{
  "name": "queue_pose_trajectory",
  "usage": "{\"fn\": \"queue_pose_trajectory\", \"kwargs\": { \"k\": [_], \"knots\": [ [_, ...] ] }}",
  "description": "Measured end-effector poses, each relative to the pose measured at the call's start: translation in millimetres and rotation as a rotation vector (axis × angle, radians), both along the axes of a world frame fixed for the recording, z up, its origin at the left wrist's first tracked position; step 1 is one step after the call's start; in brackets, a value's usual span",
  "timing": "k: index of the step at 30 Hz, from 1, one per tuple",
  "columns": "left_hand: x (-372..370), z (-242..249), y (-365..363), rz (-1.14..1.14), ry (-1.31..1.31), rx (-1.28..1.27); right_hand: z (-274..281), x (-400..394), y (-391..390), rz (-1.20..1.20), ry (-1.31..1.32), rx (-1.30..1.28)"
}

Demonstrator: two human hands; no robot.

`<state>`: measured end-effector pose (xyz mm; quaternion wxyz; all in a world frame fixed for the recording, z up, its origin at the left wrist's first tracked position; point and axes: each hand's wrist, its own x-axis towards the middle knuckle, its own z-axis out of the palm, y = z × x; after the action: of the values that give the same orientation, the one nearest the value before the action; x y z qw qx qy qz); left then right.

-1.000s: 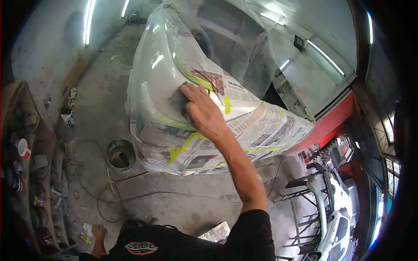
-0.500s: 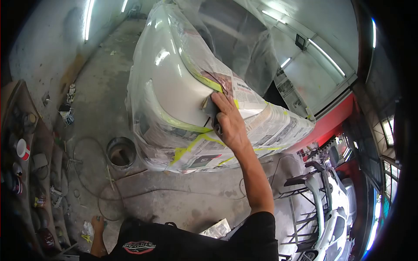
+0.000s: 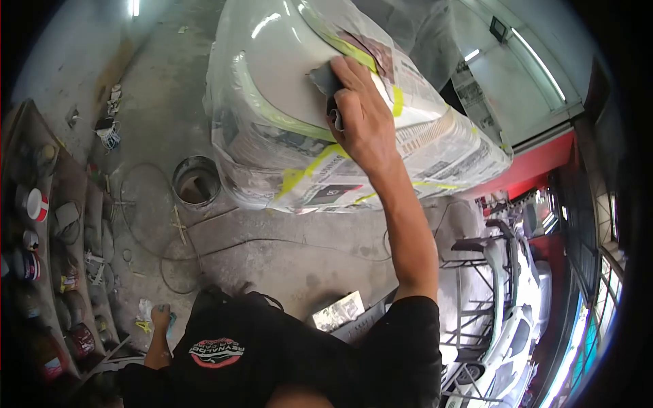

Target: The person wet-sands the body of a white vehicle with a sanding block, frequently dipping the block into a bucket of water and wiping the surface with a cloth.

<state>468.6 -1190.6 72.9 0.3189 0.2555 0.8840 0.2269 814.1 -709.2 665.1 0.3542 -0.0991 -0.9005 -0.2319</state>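
My right hand [image 3: 364, 112] is closed around a dark grey sheet that looks like sandpaper [image 3: 325, 80], pressing it on the bare pale panel [image 3: 282, 78] of a car body. Yellow-green masking tape [image 3: 326, 30] edges this panel, with newspaper [image 3: 333, 194] and clear plastic sheeting [image 3: 221, 129] covering the parts around it. Low at my side, away from the car, my left hand [image 3: 160, 315] looks closed. A bit of teal shows beside its fingers, too small to make out.
A dark bucket [image 3: 197, 182] with murky contents stands on the floor by the car's corner. A hose [image 3: 245, 241] loops across the concrete. On the left, shelves [image 3: 51, 231] carry cans and tools. A shiny rectangular tin [image 3: 338, 311] lies near me; white car parts [image 3: 500, 285] rest on stands at right.
The view has tilted down, so the car sits higher in the picture. My right hand has slid slightly from the tape edge toward the panel's middle, showing more of the sandpaper.
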Motion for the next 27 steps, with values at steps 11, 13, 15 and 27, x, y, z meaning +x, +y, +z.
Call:
{"fn": "queue_pose_trajectory", "kwargs": {
  "k": [11,13,15,27],
  "knots": [
    [-0.7,117.5,192.6,-0.035,-0.217,0.531,6.4,1.7,-3.0,-0.047,-0.042,0.007],
    [-1.1,164.1,201.0,-0.055,-0.24,0.625,1.6,32.5,-2.4,-0.087,-0.066,-0.021],
    [-2.5,182.0,205.9,-0.049,-0.163,0.698,-10.1,21.3,-3.0,-0.093,0.023,0.032],
    [31.9,219.3,223.8,-0.071,-0.329,0.682,-6.4,-28.3,-1.8,-0.094,0.027,0.054]
  ]
}}
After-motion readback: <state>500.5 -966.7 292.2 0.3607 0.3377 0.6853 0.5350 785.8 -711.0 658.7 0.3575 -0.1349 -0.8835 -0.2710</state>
